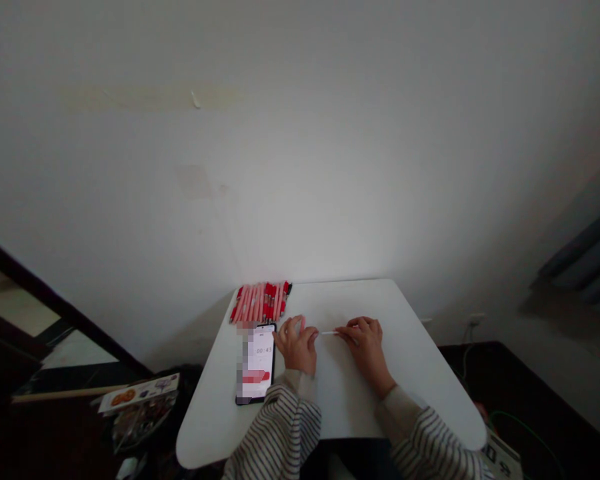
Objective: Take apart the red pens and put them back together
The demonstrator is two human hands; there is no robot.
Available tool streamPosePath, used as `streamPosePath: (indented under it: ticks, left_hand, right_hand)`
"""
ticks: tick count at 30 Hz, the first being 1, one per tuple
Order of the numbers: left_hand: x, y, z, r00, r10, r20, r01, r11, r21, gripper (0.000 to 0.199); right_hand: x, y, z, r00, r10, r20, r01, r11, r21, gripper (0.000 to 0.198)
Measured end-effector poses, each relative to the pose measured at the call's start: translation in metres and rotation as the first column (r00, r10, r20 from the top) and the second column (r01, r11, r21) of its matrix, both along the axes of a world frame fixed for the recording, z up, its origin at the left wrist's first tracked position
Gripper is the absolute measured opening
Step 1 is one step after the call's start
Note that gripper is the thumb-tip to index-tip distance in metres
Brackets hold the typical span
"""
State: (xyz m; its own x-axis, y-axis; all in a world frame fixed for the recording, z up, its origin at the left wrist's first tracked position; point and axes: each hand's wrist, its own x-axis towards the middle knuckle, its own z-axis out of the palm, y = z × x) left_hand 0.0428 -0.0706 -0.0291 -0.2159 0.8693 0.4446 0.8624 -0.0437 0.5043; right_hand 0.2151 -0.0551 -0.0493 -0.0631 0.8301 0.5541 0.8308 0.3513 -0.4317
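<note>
Slim pink and red pens [258,302] lie in a row at the far left of the white, rounded-corner counter [347,407]. Mid-counter, one thin white rod [329,333] seems unfinished, the left hand [298,348] and right hand [366,341] pinching opposite ends (purpose unclear).

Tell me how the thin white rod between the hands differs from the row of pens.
The thin white rod is pale, while the row of pens is red and pink. The rod spans the space from the fingertips of the right hand to those of the left hand; the pens lie untouched on the table. The rod runs crosswise, the pens roughly toward the wall. Both are slender.
</note>
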Motion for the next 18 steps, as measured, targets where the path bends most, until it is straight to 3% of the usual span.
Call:
streamPosePath:
  ticks: [13, 18]
  left_hand:
    - [-0.0011, 0.0011, -0.0007, 0.999, -0.02, 0.03, 0.02, 1.0, 0.008, 0.016]
    - [-0.0012, 0.0001, -0.0004, 0.999, -0.014, 0.039, 0.013, 0.999, 0.031, 0.024]
  right_hand:
    - [0.0006, 0.0002, -0.0005, 0.999, -0.009, -0.038, 0.008, 1.0, -0.009, 0.015]
    - [0.0007, 0.0006, -0.0018, 0.998, -0.027, -0.059, 0.026, 1.0, -0.004, 0.015]
